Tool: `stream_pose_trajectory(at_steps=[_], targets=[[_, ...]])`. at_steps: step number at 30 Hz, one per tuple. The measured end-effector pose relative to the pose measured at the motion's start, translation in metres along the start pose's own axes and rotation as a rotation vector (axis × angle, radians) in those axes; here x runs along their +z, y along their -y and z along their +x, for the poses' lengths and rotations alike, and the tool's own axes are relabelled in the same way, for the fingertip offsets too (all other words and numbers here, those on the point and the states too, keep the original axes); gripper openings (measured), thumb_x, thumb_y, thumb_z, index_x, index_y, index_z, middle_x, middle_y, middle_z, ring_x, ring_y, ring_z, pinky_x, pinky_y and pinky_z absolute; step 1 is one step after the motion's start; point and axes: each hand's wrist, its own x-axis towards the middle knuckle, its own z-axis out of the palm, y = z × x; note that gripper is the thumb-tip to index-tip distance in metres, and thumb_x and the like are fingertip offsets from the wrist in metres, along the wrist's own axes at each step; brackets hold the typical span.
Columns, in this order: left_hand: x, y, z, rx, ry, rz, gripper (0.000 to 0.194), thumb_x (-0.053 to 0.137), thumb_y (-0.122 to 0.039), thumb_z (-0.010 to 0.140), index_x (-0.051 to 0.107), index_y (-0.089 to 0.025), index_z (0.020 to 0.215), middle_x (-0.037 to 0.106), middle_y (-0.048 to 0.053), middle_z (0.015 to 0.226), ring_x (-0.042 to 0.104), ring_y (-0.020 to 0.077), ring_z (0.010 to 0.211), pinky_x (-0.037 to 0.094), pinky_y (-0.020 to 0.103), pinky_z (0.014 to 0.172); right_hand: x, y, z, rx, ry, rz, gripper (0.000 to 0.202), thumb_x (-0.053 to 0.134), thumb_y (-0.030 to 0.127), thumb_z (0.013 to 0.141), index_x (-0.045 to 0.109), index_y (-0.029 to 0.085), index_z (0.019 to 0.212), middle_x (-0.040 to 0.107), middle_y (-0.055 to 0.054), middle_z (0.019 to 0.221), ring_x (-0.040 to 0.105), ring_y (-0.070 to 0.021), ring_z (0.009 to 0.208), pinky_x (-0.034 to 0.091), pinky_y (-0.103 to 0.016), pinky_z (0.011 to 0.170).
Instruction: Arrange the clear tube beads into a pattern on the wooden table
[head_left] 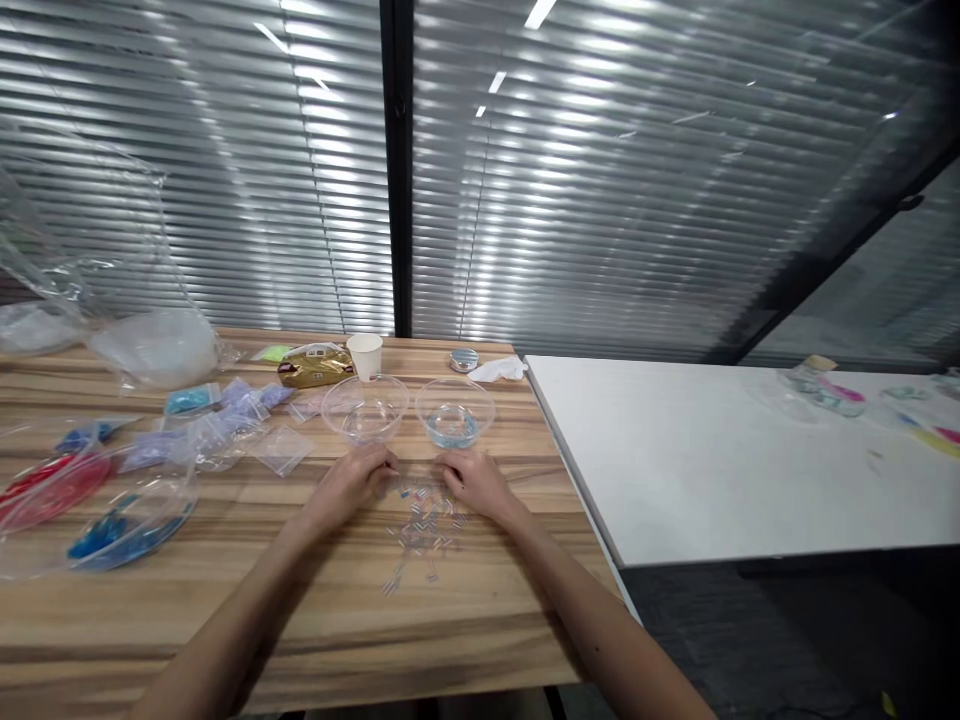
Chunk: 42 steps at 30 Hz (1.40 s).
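Small, shiny, tube-like pieces (424,525) lie scattered on the wooden table between and below my hands. My left hand (360,478) rests at the left edge of this scatter, its fingers curled together and pointing inward. Opposite it, my right hand (474,482) is closed too, thumb and fingers brought together by the upper right of the pieces. Whatever either hand pinches is too small to make out. Just beyond my left hand stands a clear plastic bowl (365,412). A second clear bowl (455,408), with pale blue contents at its bottom, stands beyond my right hand.
A white paper cup (365,355), a gold packet (315,366) and a round metal tin (463,360) stand toward the back. Bags of purple pieces (244,405) lie left, near bowls with blue (135,530) and red (60,490) contents. A white table (705,460) adjoins right.
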Motion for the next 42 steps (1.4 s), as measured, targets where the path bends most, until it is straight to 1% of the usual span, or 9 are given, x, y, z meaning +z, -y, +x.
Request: stream_pose_trajectory(at_steps=[5, 10, 15, 18, 22, 28, 34, 38, 42], targets=[[0.003, 0.0, -0.001, -0.017, -0.045, -0.033, 0.013, 0.053, -0.023, 0.086, 0.061, -0.017, 0.077, 0.063, 0.002, 0.074, 0.057, 0.016, 0.07, 0.043, 0.025, 0.067, 0.001, -0.001, 0.0, -0.002, -0.009, 0.01, 0.023, 0.051, 0.009, 0.085, 0.068, 0.019, 0.096, 0.071, -0.002, 0.098, 0.065, -0.0174, 0.087, 0.046, -0.024, 0.077], [0.004, -0.003, -0.003, -0.041, -0.061, -0.033, 0.012, 0.056, -0.021, 0.083, 0.063, -0.017, 0.073, 0.063, 0.001, 0.071, 0.057, 0.0153, 0.067, 0.043, 0.024, 0.065, 0.0, 0.002, -0.002, 0.006, -0.025, 0.016, 0.025, 0.051, 0.007, 0.084, 0.069, 0.019, 0.095, 0.07, -0.003, 0.098, 0.065, -0.0171, 0.088, 0.046, -0.024, 0.078], [0.006, -0.004, -0.004, -0.053, -0.066, -0.037, 0.012, 0.056, -0.019, 0.082, 0.062, -0.017, 0.072, 0.063, 0.002, 0.071, 0.057, 0.0152, 0.068, 0.043, 0.024, 0.066, -0.003, 0.006, -0.009, 0.01, -0.035, 0.02, 0.024, 0.051, 0.007, 0.083, 0.069, 0.018, 0.093, 0.07, -0.004, 0.087, 0.064, -0.0165, 0.078, 0.046, -0.023, 0.073], [0.006, -0.006, -0.003, -0.051, -0.06, -0.047, 0.014, 0.055, -0.02, 0.082, 0.062, -0.017, 0.071, 0.063, 0.001, 0.07, 0.057, 0.015, 0.067, 0.043, 0.024, 0.066, -0.003, 0.008, -0.011, 0.001, -0.06, 0.035, 0.025, 0.049, 0.007, 0.083, 0.069, 0.018, 0.093, 0.07, -0.004, 0.086, 0.064, -0.0164, 0.078, 0.045, -0.024, 0.072], [0.004, -0.008, -0.002, -0.039, -0.06, -0.05, 0.014, 0.055, -0.021, 0.083, 0.061, -0.017, 0.071, 0.062, 0.001, 0.068, 0.056, 0.0148, 0.066, 0.043, 0.023, 0.063, -0.003, 0.007, -0.01, -0.037, -0.113, 0.049, 0.026, 0.045, 0.008, 0.083, 0.068, 0.017, 0.093, 0.069, -0.004, 0.084, 0.063, -0.0161, 0.076, 0.046, -0.023, 0.069], [0.004, -0.007, 0.0, -0.017, -0.107, -0.035, 0.014, 0.053, -0.019, 0.084, 0.061, -0.017, 0.072, 0.062, 0.002, 0.069, 0.057, 0.0158, 0.068, 0.043, 0.024, 0.065, 0.002, 0.004, -0.007, -0.097, -0.197, 0.036, 0.026, 0.044, 0.008, 0.083, 0.067, 0.017, 0.091, 0.069, -0.004, 0.079, 0.063, -0.0155, 0.071, 0.046, -0.023, 0.066], [0.0, -0.008, 0.0, 0.007, -0.125, -0.028, 0.018, 0.052, -0.02, 0.085, 0.064, -0.017, 0.073, 0.062, 0.002, 0.069, 0.057, 0.016, 0.068, 0.043, 0.025, 0.065, 0.007, 0.002, -0.007, -0.129, -0.197, -0.026, 0.025, 0.044, 0.008, 0.083, 0.066, 0.017, 0.091, 0.069, -0.004, 0.08, 0.063, -0.0146, 0.071, 0.046, -0.022, 0.067], [-0.002, -0.009, 0.0, 0.036, -0.131, -0.016, 0.02, 0.051, -0.021, 0.086, 0.065, -0.018, 0.074, 0.062, 0.002, 0.068, 0.057, 0.0158, 0.067, 0.044, 0.024, 0.064, 0.004, 0.004, -0.008, -0.132, -0.206, -0.064, 0.025, 0.045, 0.007, 0.082, 0.066, 0.017, 0.09, 0.067, -0.003, 0.075, 0.062, -0.0148, 0.066, 0.045, -0.022, 0.063], [-0.001, -0.011, 0.0, 0.094, -0.148, -0.008, 0.021, 0.05, -0.021, 0.088, 0.064, -0.018, 0.073, 0.062, 0.002, 0.067, 0.057, 0.0155, 0.066, 0.043, 0.024, 0.063, 0.002, 0.006, -0.008, -0.129, -0.187, -0.076, 0.025, 0.045, 0.007, 0.082, 0.065, 0.017, 0.091, 0.067, -0.003, 0.075, 0.062, -0.0152, 0.068, 0.045, -0.023, 0.064]])
